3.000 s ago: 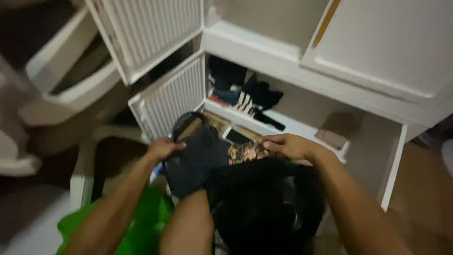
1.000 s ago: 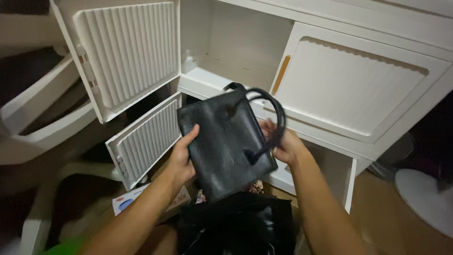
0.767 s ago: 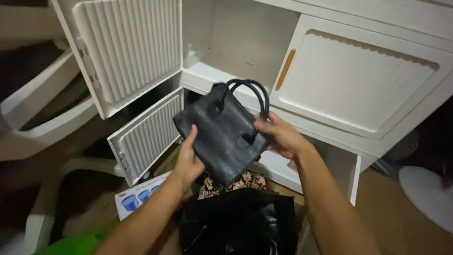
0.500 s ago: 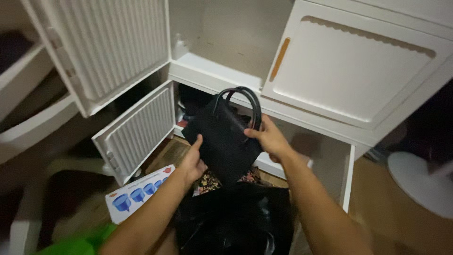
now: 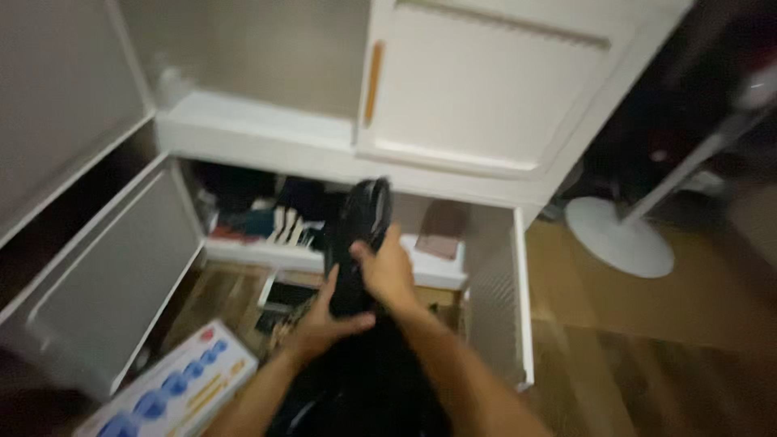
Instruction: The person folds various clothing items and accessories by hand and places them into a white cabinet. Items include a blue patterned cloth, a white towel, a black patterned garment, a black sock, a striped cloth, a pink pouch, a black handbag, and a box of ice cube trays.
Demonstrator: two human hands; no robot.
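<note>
One small black handbag, held edge-on and upright in front of the open lower compartment of the white cabinet. Looped handles at its top, dark matte sides; the blurred frame hides any finer texture. Right hand is clenched on the bag's near edge just below the handles; left hand cups its underside, fingers wrapped round the base. Judged handling: keep both grips firm and the bag vertical, so the handles pass under the cabinet's middle shelf without catching. Inside the lower compartment, left of the bag: dark folded clothes and a striped item. Right of the bag: a swung-open cabinet door. Below the bag: a larger black bag. On the floor, lower left of the cabinet: a white box printed with blue shapes. Far right of the cabinet: a white round stand base.
</note>
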